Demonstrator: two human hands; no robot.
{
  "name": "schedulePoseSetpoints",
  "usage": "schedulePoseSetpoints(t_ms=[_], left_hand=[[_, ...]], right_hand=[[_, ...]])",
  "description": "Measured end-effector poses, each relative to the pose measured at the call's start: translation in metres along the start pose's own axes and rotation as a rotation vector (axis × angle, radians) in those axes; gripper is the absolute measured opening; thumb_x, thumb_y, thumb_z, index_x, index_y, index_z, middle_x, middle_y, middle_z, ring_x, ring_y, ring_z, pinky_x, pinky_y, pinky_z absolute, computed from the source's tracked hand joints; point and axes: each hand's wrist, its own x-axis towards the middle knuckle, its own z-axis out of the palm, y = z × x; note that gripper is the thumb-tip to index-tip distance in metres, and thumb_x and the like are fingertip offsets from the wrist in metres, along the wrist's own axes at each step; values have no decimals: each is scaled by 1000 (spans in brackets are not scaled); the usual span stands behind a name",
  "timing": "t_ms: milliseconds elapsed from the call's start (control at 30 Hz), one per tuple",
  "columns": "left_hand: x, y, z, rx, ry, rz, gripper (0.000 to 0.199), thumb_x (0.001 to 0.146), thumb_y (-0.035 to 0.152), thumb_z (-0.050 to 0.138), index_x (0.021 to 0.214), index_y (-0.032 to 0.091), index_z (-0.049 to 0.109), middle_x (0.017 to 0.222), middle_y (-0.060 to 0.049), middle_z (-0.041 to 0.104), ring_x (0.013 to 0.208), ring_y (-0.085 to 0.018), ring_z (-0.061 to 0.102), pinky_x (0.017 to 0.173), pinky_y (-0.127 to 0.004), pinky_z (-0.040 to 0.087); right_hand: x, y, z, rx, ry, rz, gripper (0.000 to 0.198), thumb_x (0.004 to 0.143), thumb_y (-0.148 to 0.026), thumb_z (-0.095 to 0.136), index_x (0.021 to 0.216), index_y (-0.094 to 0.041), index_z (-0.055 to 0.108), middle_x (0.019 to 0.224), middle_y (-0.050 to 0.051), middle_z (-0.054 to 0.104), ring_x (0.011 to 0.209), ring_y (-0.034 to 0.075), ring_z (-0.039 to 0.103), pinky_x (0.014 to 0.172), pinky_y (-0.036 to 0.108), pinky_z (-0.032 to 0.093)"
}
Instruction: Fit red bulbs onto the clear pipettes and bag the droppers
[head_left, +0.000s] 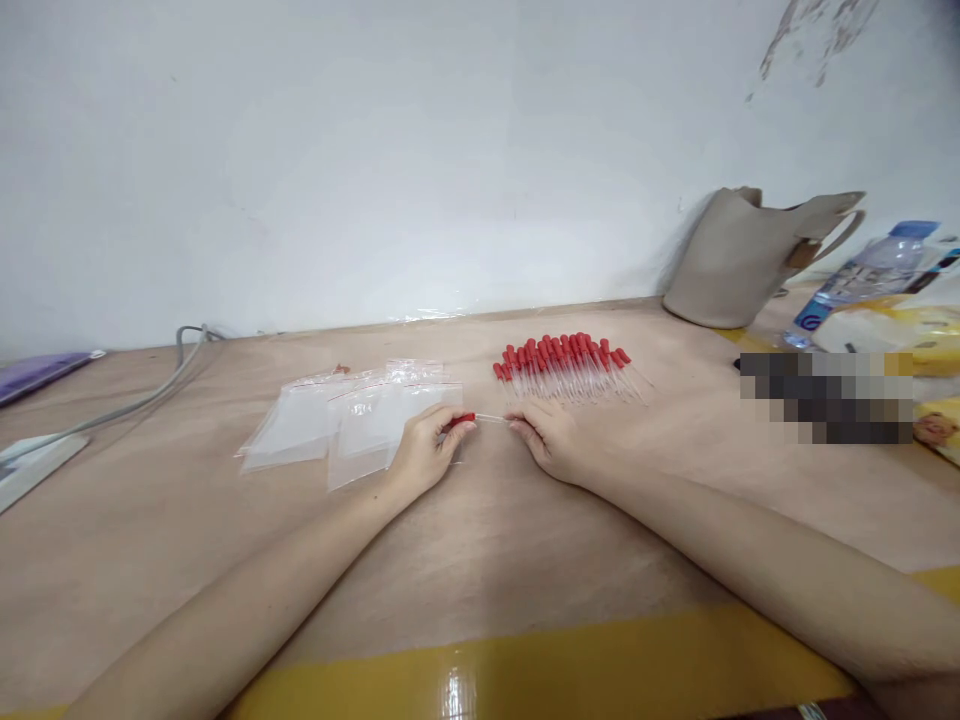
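Between my two hands lies a glass dropper point(491, 417) with a red rubber bulb, held level just above the table. My left hand point(433, 440) is closed on the red bulb. The fingers of my right hand point(546, 438) pinch the thin clear tip. Beyond my right hand, a pile of similar red-topped droppers point(562, 365) lies with the bulbs pointing to the wall. Clear zip bags point(300, 422) overlap one another beside and behind my left hand.
A grey cable point(161, 390) runs along the left, near a purple flat item point(45, 375). At the right stand a beige bag point(739, 265) and a water bottle point(862, 285), with yellow plastic packaging point(885, 325). Yellow tape point(525, 660) lines the table's front edge.
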Motion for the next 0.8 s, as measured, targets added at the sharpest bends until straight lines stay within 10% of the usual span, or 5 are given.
schedulePoseSetpoints(t_ms=[800], left_hand=[[-6, 12, -1, 99, -157, 201, 22, 88, 30, 47, 90, 18, 64, 81, -5, 65, 74, -15, 60, 70, -27, 48]], right_hand=[[6, 3, -20, -329, -180, -173, 27, 88, -17, 39, 90, -20, 65, 78, 3, 63, 63, 12, 46, 68, 31, 22]])
